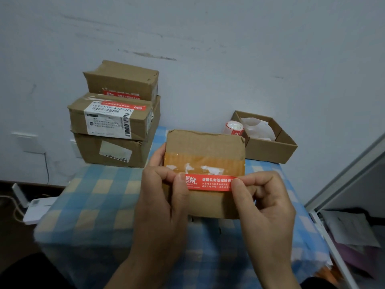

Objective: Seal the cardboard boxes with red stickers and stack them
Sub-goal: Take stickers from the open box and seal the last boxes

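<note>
Two bare hands hold a red rectangular sticker with white print stretched flat across the top of a brown cardboard box, which sits near the middle of a blue-and-cream checked cloth surface. The left hand pinches the sticker's left end between thumb and forefinger, its other fingers wrapped round the box's left side. The right hand pinches the sticker's right end between thumb and forefinger, with the remaining fingers curled loosely into the palm. The sticker lies just below a band of glossy tan tape bearing torn white paper scraps

At the surface's far left corner stands a stack of three brown cardboard boxes against the pale wall; the top box and the middle one each carry a red sticker, and the middle one also has a white shipping label with a barcode. At the far right corner rests an open shallow cardboard tray holding crumpled white paper, and just beside its left wall, behind the held box, stands a roll of red stickers on white backing
</note>
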